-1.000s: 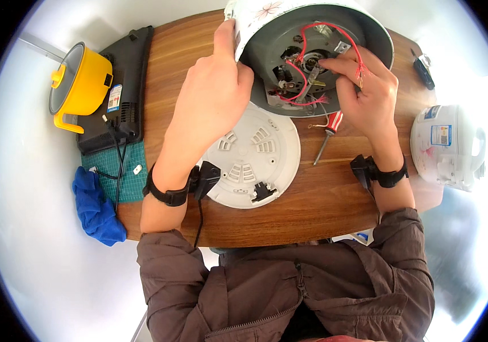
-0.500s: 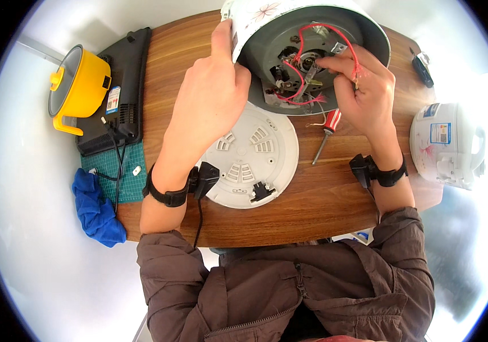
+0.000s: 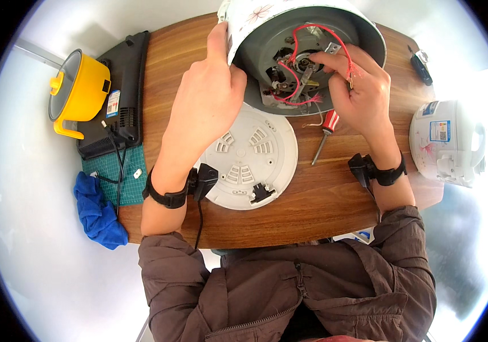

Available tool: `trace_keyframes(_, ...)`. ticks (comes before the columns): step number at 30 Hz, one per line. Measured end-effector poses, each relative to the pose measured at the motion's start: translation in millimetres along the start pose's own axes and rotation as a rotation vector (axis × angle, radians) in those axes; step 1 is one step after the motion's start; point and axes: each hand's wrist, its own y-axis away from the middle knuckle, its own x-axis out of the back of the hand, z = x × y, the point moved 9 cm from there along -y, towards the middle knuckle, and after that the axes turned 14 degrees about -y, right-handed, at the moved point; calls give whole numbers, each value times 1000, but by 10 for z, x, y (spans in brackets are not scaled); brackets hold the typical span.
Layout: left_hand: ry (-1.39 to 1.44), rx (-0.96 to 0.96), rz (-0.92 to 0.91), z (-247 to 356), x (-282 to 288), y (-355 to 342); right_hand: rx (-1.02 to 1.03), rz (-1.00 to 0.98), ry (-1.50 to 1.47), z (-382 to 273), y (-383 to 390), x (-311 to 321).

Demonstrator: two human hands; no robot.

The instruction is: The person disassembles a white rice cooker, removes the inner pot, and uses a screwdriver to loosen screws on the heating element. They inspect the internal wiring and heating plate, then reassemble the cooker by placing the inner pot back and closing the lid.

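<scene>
A white rice cooker body [image 3: 258,18] with a flower print lies tipped at the table's far side, its open grey underside facing me. My left hand [image 3: 207,97] grips its left rim, the index finger stretched along the outside. Inside, my right hand [image 3: 361,85] has curled fingers, with a fingertip at the central metal parts [image 3: 306,64]; what it pinches, if anything, I cannot make out. A red wire [image 3: 326,27] loops across the opening to that hand. Below the body lies a round white vented base cover [image 3: 243,151] with a black fitting.
A red-handled screwdriver [image 3: 325,137] lies right of the cover. At the right stands another white rice cooker [image 3: 440,145], with a small black object [image 3: 420,67] behind it. On the left are a yellow pot [image 3: 87,85], a black appliance [image 3: 132,80], a green mat [image 3: 130,188] and blue cloth [image 3: 96,214].
The rice cooker body and both hands have shifted very slightly left. My right hand's fingertip has moved a little among the central parts; the grip on the rim is the same.
</scene>
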Motion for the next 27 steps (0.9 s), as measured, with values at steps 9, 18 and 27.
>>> trace_keyframes(9, 21, -19, 6, -2, 4, 1, -3, 97, -14, 50, 31, 79)
trace_keyframes(18, 14, -24, 8, 7, 7, 5, -65, 165, -106, 56, 45, 119)
trace_keyframes(27, 22, 4, 67, -185, 13, -75, 70, 219, -273, -46, 76, 222)
